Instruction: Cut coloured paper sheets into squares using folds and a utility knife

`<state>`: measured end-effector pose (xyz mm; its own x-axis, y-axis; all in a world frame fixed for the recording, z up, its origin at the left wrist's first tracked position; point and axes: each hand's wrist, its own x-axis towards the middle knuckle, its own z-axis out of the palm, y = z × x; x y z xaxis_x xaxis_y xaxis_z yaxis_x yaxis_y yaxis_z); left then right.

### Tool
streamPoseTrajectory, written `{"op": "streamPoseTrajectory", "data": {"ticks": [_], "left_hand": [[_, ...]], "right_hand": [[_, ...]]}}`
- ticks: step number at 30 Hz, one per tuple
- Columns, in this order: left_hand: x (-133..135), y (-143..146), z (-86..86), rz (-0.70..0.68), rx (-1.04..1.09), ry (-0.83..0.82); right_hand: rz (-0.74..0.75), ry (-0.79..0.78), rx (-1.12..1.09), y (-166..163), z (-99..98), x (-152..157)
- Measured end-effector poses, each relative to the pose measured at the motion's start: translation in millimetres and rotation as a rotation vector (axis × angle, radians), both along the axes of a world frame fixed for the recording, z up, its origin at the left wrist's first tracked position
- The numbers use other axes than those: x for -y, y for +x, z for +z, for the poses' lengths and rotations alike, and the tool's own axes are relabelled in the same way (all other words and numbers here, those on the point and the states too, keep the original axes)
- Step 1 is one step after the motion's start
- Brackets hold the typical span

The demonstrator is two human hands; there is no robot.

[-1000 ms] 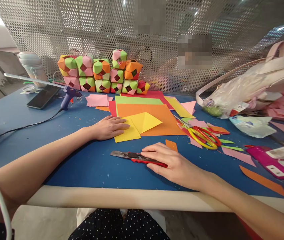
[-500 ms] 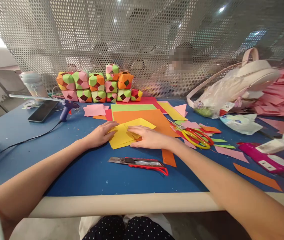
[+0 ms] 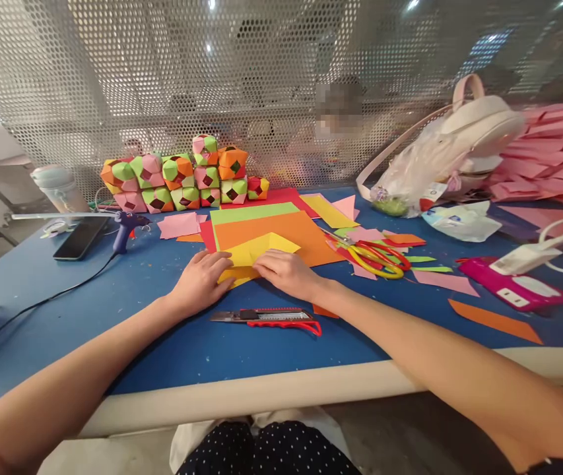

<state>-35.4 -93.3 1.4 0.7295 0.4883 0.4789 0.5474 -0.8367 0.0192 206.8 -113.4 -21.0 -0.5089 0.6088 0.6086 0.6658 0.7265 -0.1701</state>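
Observation:
A creased sheet of yellow paper lies in front of me, its far right part raised in a fold. My left hand grips its left near edge, fingers bent over the top and thumb toward me. At the right, my right hand has its fingers closed together on the paper's near fold; its thumb is mostly hidden. Orange sheets lie beneath and behind, over a green sheet. Just nearer than both hands, a red utility knife rests with its blade pointing left.
Folded paper balls are stacked at the back. A glue gun and phone are at left. Scissors lie among paper scraps at right, near a magenta pack. A backpack stands against the perforated screen.
Both hands have drawn nearer to me along the yellow paper, and its near edge is now folded up. The right fingers have closed in. The camera view has turned slightly.

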Motion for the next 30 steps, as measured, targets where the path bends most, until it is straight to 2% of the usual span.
{"op": "streamPoseTrajectory", "data": {"ticks": [7, 11, 15, 19, 23, 30], "left_hand": [[-7.0, -4.4, 3.6, 0.014, 0.062, 0.048], [-0.9, -1.4, 2.9, -0.003, 0.083, 0.058], [-1.4, 2.4, -0.2, 0.182, 0.148, -0.026], [-9.1, 6.1, -0.7, 0.413, -0.069, -0.201], [-13.6, 6.9, 0.3, 0.461, -0.21, -0.302], [-18.0, -2.9, 5.5, 0.429, -0.238, -0.349]], "right_hand": [[0.102, -0.017, -0.104, -2.0, 2.8, 5.0], [0.07, -0.002, -0.206, 0.4, 3.2, -2.4], [-0.068, 0.027, -0.346, 12.1, 6.5, -13.0], [-0.213, 0.041, -0.413, 31.1, 10.9, -23.3], [-0.322, -0.002, -0.346, 50.1, 9.3, -35.9], [-0.443, -0.223, -0.054, 65.1, -7.9, -48.7]]}}
